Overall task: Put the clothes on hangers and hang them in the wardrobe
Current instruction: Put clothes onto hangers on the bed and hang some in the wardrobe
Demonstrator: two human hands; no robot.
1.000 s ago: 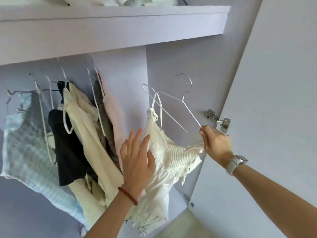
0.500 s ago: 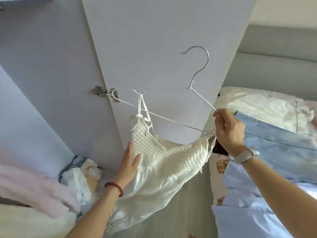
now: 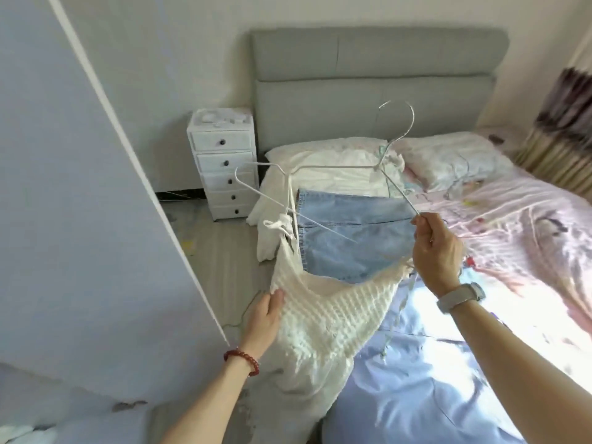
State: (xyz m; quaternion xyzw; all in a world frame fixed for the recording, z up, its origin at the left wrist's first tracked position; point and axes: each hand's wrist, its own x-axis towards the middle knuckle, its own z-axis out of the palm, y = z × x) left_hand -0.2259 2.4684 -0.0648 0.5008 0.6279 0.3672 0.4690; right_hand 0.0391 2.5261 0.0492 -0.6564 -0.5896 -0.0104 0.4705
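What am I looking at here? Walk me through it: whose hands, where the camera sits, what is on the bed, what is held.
No machine here: a person wears one camera on the head, looking forward and down at their two bare hands. The right hand pinches the end of a white wire hanger. A white knitted top hangs from it by one strap at the far end; its other side sits by the right hand. The left hand touches the top's edge with relaxed fingers. On the bed lie a denim garment, white pillows and a light blue garment. Left stands a wardrobe door; behind, a white drawer unit.
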